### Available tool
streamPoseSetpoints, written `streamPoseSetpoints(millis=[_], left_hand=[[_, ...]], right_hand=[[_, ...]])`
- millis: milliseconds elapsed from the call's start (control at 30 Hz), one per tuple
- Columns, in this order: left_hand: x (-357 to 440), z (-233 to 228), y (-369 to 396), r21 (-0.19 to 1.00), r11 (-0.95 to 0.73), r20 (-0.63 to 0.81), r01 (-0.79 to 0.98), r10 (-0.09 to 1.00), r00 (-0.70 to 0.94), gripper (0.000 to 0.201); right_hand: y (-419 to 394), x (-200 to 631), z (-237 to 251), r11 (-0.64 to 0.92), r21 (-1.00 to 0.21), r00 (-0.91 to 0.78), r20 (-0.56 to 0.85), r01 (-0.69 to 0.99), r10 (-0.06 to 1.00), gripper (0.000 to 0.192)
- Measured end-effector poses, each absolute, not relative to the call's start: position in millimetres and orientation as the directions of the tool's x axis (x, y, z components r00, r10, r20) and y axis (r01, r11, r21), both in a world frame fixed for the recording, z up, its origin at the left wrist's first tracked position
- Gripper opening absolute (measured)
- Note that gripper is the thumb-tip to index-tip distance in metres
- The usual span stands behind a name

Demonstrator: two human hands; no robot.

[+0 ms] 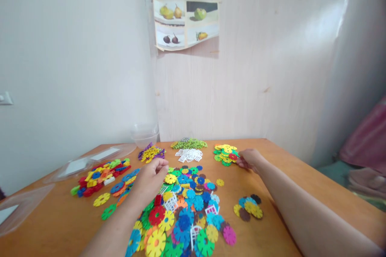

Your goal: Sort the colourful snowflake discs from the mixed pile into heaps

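Note:
A wide heap of flat, coloured plastic snowflake discs [183, 212] covers the middle of the wooden table [289, 176]. My left hand [150, 178] hovers over the heap's far left edge, fingers curled down onto the pieces; whether it grips one I cannot tell. My right hand [249, 159] reaches to the far right and touches a small pile of yellow, green and red discs [225, 155], fingers closed at its edge. Behind the heap lie a pile of white pieces [189, 155], a green pile [188, 143] and a purple and yellow pile [151, 153].
A pile of red, yellow and blue blocks [101, 176] lies at the left. A few discs [249, 207] sit apart at the right. A clear cup [145, 134] stands at the back by the wall. Clear plastic lids [90, 160] lie at the far left.

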State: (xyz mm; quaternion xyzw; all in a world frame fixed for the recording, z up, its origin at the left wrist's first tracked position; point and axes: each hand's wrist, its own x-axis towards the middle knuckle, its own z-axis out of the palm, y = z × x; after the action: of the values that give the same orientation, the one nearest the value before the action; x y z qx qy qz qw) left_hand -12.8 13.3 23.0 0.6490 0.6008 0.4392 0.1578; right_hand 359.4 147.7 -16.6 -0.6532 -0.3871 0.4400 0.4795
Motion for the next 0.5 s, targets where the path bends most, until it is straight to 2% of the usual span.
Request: streamPoseSetpoints(millis=[133, 367, 500], left_hand=[[-19, 12, 18, 0.619, -0.202, 0.375, 0.759, 0.925, -0.059, 0.027], [-10, 12, 7, 0.337, -0.250, 0.336, 0.908, 0.932, 0.132, 0.036], [-2, 17, 3, 0.267, -0.247, 0.342, 0.932, 0.928, 0.148, 0.028]], right_hand=[[142, 356, -12, -0.205, -0.970, 0.306, -0.158, 0.128, 0.939, 0.011], [133, 338, 3, -0.093, -0.979, 0.243, -0.047, 0.181, 0.969, 0.012], [127, 318, 9, -0.027, -0.985, 0.161, 0.001, 0.173, 0.987, 0.015]])
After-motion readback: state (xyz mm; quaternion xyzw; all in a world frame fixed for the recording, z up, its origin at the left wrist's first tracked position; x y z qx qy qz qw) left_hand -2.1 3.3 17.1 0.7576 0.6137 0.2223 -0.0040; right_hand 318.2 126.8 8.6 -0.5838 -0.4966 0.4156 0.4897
